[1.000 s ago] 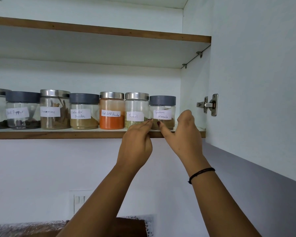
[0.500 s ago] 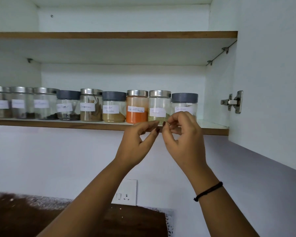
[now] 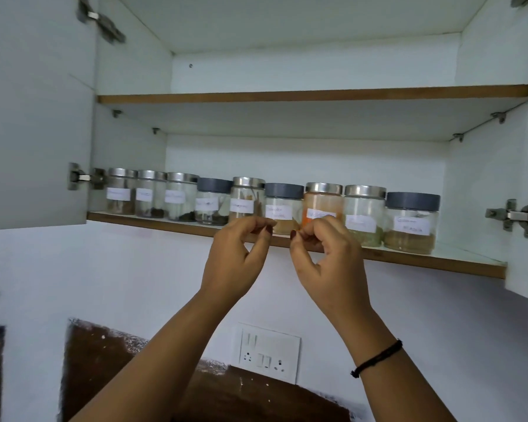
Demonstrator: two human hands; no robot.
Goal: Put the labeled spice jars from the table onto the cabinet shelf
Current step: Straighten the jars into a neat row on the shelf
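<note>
Along the lower shelf [image 3: 439,264] of the open cabinet, across the middle of the frame, nine labeled glass jars stand upright in a tight row. The three leftmost jars [image 3: 150,196] have steel lids and a low layer of dark or brownish bits; their labels are too blurred to read. Next comes a grey-lidded jar [image 3: 212,204] with dark contents, then a steel-lidded jar [image 3: 247,197] holding brown sticks. Right of it, a grey-lidded jar [image 3: 282,208] has tan powder at the bottom. The orange powder jar [image 3: 323,201] is the fullest, filled nearly to its steel lid. Beside that stands a steel-lidded jar [image 3: 365,214] with greenish seeds, and last a grey-lidded jar [image 3: 410,226] about a third full of brown powder.

Both hands are raised at centre frame, in front of the shelf's wooden edge. The left hand [image 3: 238,254] has its fingers curled, thumb and forefinger tips drawn close. The right hand [image 3: 328,257] is curled the same way, fingertips bunched in front of the orange jar's base. Nothing shows in either grip, and neither hand touches a jar.
</note>
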